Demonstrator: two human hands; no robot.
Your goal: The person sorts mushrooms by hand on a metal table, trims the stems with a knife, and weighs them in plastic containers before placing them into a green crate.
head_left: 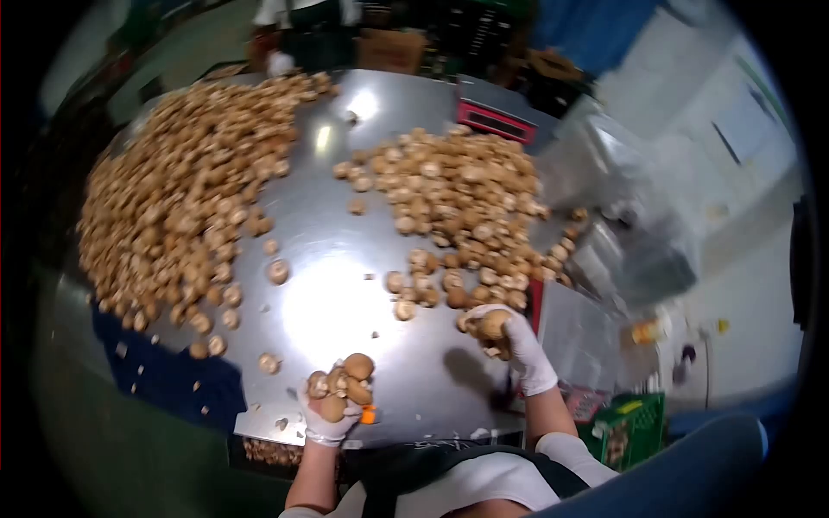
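Near the front edge of the steel table [401, 363], my left hand [325, 426], in a white glove, is closed around several brown mushrooms [356, 367]. A small orange piece [368, 414] shows beside its fingers. Farther right, my gloved right hand [530, 352] grips a few mushrooms [494, 325] above the table, just in front of the right-hand mushroom pile [466, 190]. Under that hand a dark shadow falls on the metal. Single mushrooms [269, 363] lie on the table to the left of my left hand.
A larger mushroom heap [173, 198] covers the table's left side. Scales with a red-framed display [496, 123] stand at the back. Clear plastic bags [596, 155] lie at right, above a green crate [630, 423]. A dark blue cloth [173, 371] hangs front left. Another person [306, 17] stands opposite.
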